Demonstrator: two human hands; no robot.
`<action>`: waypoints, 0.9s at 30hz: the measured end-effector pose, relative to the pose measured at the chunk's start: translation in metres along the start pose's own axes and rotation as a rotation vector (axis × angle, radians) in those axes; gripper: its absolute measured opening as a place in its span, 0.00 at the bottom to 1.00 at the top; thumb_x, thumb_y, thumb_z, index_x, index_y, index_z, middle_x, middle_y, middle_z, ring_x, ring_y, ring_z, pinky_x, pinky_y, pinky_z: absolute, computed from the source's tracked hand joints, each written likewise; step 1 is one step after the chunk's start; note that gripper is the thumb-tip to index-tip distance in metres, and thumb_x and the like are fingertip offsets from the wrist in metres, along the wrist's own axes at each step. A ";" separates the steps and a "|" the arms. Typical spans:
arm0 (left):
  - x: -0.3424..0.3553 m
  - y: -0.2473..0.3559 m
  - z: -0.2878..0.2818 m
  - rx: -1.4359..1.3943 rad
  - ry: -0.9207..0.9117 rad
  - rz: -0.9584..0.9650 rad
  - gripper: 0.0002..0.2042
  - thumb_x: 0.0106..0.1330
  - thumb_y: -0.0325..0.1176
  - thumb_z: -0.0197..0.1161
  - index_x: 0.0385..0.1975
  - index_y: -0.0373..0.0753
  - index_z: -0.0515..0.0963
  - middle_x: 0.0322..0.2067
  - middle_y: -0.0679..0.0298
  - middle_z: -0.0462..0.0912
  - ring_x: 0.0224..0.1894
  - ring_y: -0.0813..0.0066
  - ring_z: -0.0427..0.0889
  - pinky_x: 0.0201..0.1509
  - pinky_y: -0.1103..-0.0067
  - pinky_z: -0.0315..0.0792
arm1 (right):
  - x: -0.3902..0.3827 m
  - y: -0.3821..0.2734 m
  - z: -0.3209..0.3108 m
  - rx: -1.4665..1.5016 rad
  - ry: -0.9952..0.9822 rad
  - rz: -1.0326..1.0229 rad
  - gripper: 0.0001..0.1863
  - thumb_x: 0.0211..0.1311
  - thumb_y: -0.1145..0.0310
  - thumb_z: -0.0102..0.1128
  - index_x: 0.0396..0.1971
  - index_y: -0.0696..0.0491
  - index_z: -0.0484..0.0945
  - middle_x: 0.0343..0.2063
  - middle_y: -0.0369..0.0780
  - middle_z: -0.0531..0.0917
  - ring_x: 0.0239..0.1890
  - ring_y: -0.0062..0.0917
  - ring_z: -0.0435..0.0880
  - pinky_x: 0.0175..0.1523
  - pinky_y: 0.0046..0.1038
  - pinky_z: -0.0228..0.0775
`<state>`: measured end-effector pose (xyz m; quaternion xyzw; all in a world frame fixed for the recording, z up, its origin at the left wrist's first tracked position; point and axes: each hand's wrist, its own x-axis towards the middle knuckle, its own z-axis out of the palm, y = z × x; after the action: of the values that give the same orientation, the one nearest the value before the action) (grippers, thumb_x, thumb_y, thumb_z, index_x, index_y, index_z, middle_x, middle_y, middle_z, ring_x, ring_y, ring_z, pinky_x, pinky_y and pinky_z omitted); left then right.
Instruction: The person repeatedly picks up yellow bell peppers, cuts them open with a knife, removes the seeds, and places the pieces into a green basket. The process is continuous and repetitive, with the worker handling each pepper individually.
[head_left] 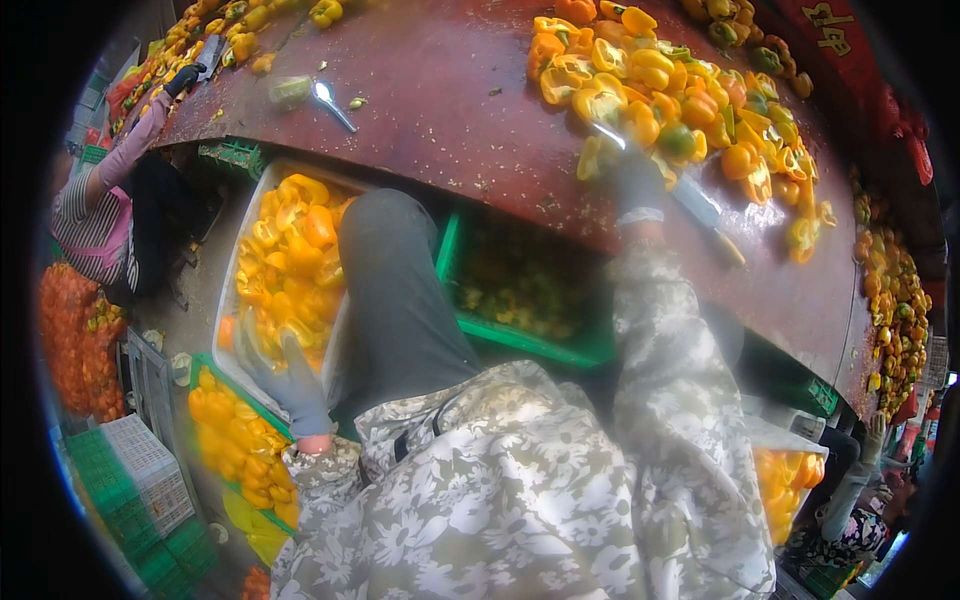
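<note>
My gloved left hand (285,375) is low at the left, its blurred fingers apart at the near end of a white crate (240,260) full of yellow pepper pieces (295,250). My gloved right hand (635,180) reaches onto the red table (470,110), closed on a slim silver utensil (607,133), beside a heap of halved yellow peppers (655,70); its fingers are hazy. Just right of it lies a cleaver (700,205) with a wooden handle.
A peeler-like silver tool (335,105) lies on the table. A green crate (520,340) sits below. More pepper crates (205,420) flank me. Stacked baskets (140,470) stand lower left. A co-worker (110,210) works at left, another (850,510) at lower right.
</note>
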<state>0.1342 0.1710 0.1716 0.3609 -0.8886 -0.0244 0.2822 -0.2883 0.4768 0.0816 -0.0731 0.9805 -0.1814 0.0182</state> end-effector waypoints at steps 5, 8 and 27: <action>0.058 0.181 0.079 -1.067 -0.344 0.470 0.23 0.67 0.24 0.61 0.63 0.32 0.69 0.62 0.55 0.72 0.63 0.63 0.73 0.65 0.72 0.69 | 0.006 0.034 -0.005 0.130 -0.122 -0.112 0.25 0.65 0.48 0.58 0.37 0.59 0.84 0.40 0.55 0.85 0.45 0.47 0.84 0.51 0.41 0.73; 0.047 0.257 0.131 -1.268 -0.677 0.152 0.22 0.68 0.27 0.62 0.62 0.32 0.70 0.61 0.57 0.73 0.62 0.68 0.74 0.63 0.73 0.71 | -0.021 0.054 0.007 0.287 -0.056 -0.310 0.20 0.66 0.54 0.59 0.38 0.59 0.84 0.35 0.51 0.86 0.35 0.39 0.85 0.42 0.37 0.75; -0.026 0.271 0.184 -1.685 -0.921 -0.324 0.21 0.77 0.48 0.53 0.56 0.35 0.73 0.44 0.58 0.82 0.44 0.70 0.83 0.50 0.75 0.80 | -0.199 -0.001 0.028 0.736 0.021 -0.261 0.12 0.74 0.63 0.47 0.46 0.54 0.76 0.23 0.48 0.81 0.24 0.40 0.83 0.31 0.38 0.75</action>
<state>-0.1163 0.3584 0.0712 0.1138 -0.5429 -0.8295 0.0659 -0.0897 0.4960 0.0572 -0.1836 0.8325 -0.5226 0.0098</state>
